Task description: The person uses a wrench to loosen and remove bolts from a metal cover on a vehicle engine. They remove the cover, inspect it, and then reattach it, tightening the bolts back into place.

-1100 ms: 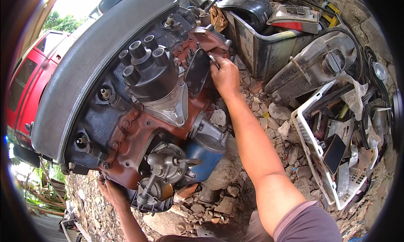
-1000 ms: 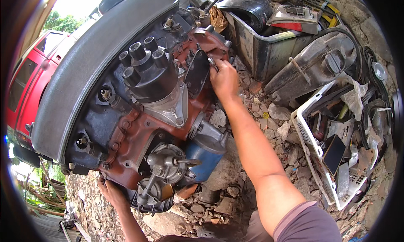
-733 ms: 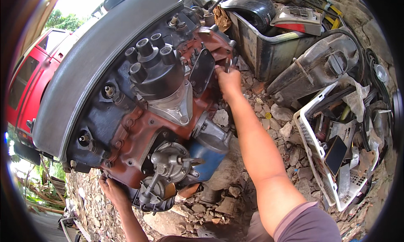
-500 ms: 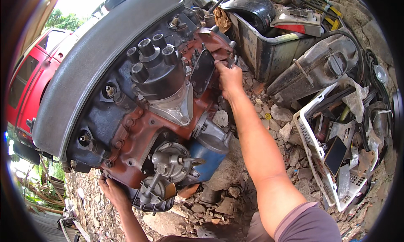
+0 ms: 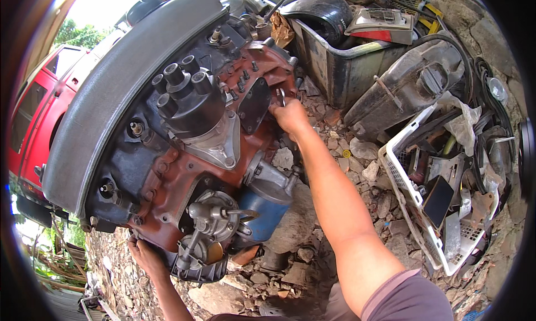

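An engine [image 5: 167,204] with a red-brown block fills the left half of my view. It carries a black distributor cap [image 5: 187,106], a dark bolted plate [image 5: 254,106], a metal pump [image 5: 212,218] and a blue canister [image 5: 259,215]. My right hand [image 5: 290,114] is closed on a small silvery tool [image 5: 281,95], probably a wrench, at the right edge of the dark plate; its far end is hard to make out. My left hand [image 5: 146,257] curls round the engine's lower left edge, fingertips partly hidden.
A dark bin [image 5: 357,70] holds a black helmet; a dirty tank [image 5: 399,92] lies beside it. At right, a white crate [image 5: 405,178] contains scrap and a phone [image 5: 437,202]. Rubble [image 5: 363,170] surrounds the engine. A red vehicle [image 5: 39,120] stands at far left.
My right hand has shifted and turned with the tool, which now points up more visibly beside the plate. My left hand stays in place; the whole view has shifted slightly.
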Demonstrator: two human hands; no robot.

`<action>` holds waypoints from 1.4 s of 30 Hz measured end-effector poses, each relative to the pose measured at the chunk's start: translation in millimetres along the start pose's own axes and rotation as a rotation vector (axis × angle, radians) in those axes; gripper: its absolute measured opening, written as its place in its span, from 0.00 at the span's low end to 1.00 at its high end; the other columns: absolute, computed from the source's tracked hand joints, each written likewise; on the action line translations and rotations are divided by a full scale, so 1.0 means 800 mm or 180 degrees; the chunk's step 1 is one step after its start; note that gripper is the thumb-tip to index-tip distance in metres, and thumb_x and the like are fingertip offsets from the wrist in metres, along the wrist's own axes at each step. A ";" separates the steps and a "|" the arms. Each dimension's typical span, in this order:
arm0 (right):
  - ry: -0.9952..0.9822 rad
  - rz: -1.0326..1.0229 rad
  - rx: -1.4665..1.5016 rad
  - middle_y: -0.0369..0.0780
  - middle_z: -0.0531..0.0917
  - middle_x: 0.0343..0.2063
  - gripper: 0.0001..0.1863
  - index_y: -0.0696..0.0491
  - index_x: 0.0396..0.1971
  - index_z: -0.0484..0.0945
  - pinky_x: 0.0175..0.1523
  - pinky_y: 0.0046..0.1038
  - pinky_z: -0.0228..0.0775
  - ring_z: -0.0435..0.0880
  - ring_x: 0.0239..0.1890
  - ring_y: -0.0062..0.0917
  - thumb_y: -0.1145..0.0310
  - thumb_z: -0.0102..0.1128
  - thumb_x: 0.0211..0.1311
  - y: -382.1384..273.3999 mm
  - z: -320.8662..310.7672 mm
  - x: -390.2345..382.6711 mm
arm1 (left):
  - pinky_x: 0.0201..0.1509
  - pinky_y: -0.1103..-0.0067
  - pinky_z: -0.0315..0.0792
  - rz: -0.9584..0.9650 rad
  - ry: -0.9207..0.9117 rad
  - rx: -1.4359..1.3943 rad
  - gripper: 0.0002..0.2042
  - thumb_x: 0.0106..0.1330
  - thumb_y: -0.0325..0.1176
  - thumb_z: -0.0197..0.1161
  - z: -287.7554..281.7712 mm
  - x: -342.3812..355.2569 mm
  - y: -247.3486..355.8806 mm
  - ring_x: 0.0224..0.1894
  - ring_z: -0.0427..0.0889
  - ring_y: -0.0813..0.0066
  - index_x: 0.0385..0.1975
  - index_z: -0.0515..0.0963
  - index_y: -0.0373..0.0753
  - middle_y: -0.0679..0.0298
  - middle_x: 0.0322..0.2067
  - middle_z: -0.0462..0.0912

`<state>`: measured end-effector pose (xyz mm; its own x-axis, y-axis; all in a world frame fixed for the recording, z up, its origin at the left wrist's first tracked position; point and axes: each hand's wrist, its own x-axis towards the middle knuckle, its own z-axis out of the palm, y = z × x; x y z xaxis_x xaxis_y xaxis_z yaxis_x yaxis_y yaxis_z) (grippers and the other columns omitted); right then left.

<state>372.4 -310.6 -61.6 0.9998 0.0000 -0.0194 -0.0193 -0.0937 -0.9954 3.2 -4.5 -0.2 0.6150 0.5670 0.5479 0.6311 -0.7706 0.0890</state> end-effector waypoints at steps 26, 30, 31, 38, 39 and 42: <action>-0.0150 0.0520 0.4551 0.32 0.68 0.23 0.11 0.49 0.31 0.65 0.28 0.28 0.60 0.67 0.22 0.20 0.59 0.43 0.73 -0.102 -0.015 -0.011 | 0.61 0.62 0.61 -0.0141 -0.0066 -0.0011 0.16 0.61 0.27 0.48 0.003 -0.001 -0.015 0.55 0.68 0.44 0.44 0.70 0.21 0.39 0.52 0.70; 0.0107 0.0369 0.4960 0.32 0.67 0.23 0.11 0.47 0.32 0.65 0.29 0.27 0.59 0.67 0.23 0.20 0.59 0.41 0.73 -0.082 0.009 0.000 | 0.59 0.58 0.65 0.0152 0.0048 0.0394 0.10 0.57 0.20 0.53 0.005 -0.001 -0.012 0.55 0.70 0.43 0.37 0.71 0.21 0.38 0.53 0.69; 0.0217 0.0301 0.5025 0.32 0.67 0.23 0.11 0.47 0.32 0.65 0.29 0.27 0.59 0.67 0.23 0.20 0.59 0.41 0.73 -0.081 0.013 0.001 | 0.59 0.59 0.64 0.0095 -0.0040 0.0417 0.11 0.58 0.22 0.52 0.003 -0.001 -0.006 0.56 0.69 0.43 0.39 0.71 0.21 0.39 0.53 0.69; 0.0519 0.0309 0.5331 0.32 0.68 0.24 0.10 0.48 0.32 0.65 0.30 0.25 0.60 0.67 0.23 0.19 0.59 0.43 0.72 -0.082 0.036 -0.002 | 0.63 0.63 0.57 -0.0482 -0.0192 -0.0252 0.22 0.67 0.35 0.42 0.002 0.003 -0.017 0.58 0.65 0.48 0.52 0.68 0.23 0.42 0.54 0.69; 0.0553 0.0363 0.5351 0.31 0.68 0.24 0.11 0.48 0.31 0.65 0.30 0.25 0.61 0.67 0.23 0.19 0.59 0.43 0.72 -0.082 0.037 -0.002 | 0.63 0.63 0.57 -0.0531 -0.0187 -0.0326 0.22 0.67 0.35 0.41 0.002 0.002 -0.015 0.58 0.65 0.48 0.53 0.68 0.23 0.42 0.54 0.69; 0.0634 0.0291 0.4820 0.32 0.70 0.23 0.13 0.48 0.31 0.66 0.31 0.25 0.60 0.68 0.24 0.21 0.56 0.42 0.73 -0.081 0.039 -0.004 | 0.63 0.63 0.57 -0.0645 -0.0180 -0.0505 0.22 0.67 0.35 0.41 0.000 0.001 -0.008 0.57 0.66 0.48 0.53 0.69 0.24 0.43 0.54 0.69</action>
<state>370.6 -273.3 0.3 0.9767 -0.0901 -0.1946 0.0608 0.9866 -0.1513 -0.3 0.5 -0.3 0.5120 0.7264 0.4586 0.6649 -0.6731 0.3239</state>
